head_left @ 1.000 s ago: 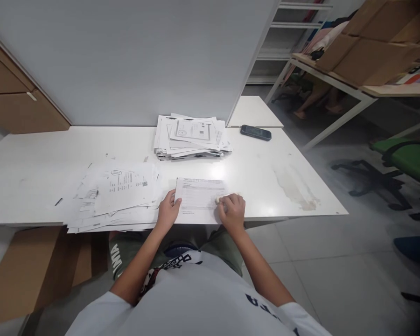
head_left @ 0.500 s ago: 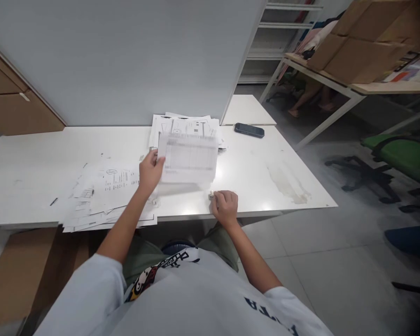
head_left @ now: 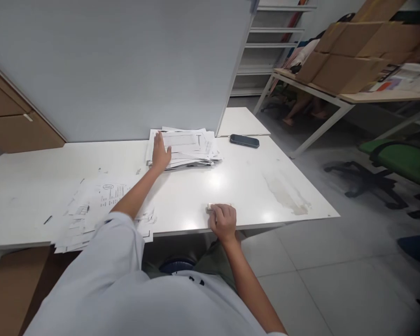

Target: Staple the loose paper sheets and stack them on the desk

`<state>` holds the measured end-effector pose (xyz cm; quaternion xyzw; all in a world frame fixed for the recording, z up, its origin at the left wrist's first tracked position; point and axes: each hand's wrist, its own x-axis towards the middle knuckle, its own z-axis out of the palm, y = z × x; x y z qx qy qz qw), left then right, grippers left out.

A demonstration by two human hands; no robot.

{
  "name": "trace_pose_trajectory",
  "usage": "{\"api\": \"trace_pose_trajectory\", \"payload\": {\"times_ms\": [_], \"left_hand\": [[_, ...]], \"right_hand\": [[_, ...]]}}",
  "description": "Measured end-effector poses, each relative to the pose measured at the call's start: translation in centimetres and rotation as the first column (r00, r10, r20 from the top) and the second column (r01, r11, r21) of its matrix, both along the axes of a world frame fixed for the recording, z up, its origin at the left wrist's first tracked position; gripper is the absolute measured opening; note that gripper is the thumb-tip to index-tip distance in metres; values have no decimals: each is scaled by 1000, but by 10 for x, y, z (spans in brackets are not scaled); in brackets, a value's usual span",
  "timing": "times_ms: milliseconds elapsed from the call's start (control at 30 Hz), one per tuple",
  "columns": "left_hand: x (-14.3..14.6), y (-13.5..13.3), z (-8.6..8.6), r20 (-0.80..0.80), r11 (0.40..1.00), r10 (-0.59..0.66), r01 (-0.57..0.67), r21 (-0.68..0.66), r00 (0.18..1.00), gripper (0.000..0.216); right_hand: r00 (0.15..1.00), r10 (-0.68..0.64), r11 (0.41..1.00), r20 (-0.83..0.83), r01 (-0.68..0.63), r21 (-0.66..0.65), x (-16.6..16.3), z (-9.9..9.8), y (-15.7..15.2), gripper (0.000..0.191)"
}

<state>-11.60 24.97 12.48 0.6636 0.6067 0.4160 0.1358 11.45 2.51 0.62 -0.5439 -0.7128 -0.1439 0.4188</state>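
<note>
left hand (head_left: 160, 153): fingers spread flat on far paper stack (head_left: 196, 156) | sheet (head_left: 182, 139) moved there from table (head_left: 252, 186) edge | right hand (head_left: 224, 222): fingers pinching small white item (head_left: 210, 206)

An office: a white desk (head_left: 182, 196) strewn with paper stacks (head_left: 187, 147), office chairs (head_left: 388, 163) at right, cardboard boxes (head_left: 350, 51) on another table, upper right.

**Bright, even room light; wide-angle warp**

Overhead light leaves soft glare patches on the white tabletop (head_left: 248, 177) and casts only faint shadows. Straight lines bow toward the borders, and the lower right corner darkens. The left hand (head_left: 160, 153) looks slightly soft, and the print on the paper stack (head_left: 191, 144) is unreadable.
</note>
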Motion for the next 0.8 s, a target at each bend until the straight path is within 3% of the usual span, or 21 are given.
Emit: {"api": "trace_pose_trajectory", "payload": {"times_ms": [67,100,167,233,300,367,467,600,700,767,800], "left_hand": [[-19,-47,-10,-161,987,-136,120,-107,978,69],[-35,-73,-17,-247,980,-159,123,-158,956,65],[-73,-124,-33,-395,969,-139,43,-242,908,64],[-108,-171,-49,-498,938,-101,-85,-337,861,78],[-128,-205,-60,-552,904,-123,-136,-404,825,85],[-133,-224,-64,-571,906,-185,-86,-415,800,78],[-126,-230,-67,-603,938,-254,42,-343,756,58],[-114,-239,-70,-638,974,-208,98,-203,742,41],[-106,-260,-72,-632,974,-221,201,-105,743,44],[-98,-276,-74,-629,945,-291,318,-72,721,47],[-93,-282,-75,-626,921,-340,384,-70,702,47]], "right_hand": [[1000,1,1000,-3,-1,25,-1,1,1,26],[1000,0,999,-4,0,35,-1,1,1,27],[1000,4,999,-2,-4,52,-1,-1,0,26],[1000,5,999,0,-5,53,1,-3,-3,25],[1000,-12,1000,-14,12,9,5,-5,-5,23],[998,-44,996,-46,40,-85,10,-8,-4,21],[990,-52,983,-129,28,-183,13,-13,-1,20],[936,-73,994,-343,42,-97,-10,-11,-21,19],[766,-94,992,-636,16,-127,-56,-7,-59,20],[508,-142,948,-850,-177,-264,-89,-6,-85,23],[335,-196,868,-921,-378,-322,-102,-5,-96,27]]}}
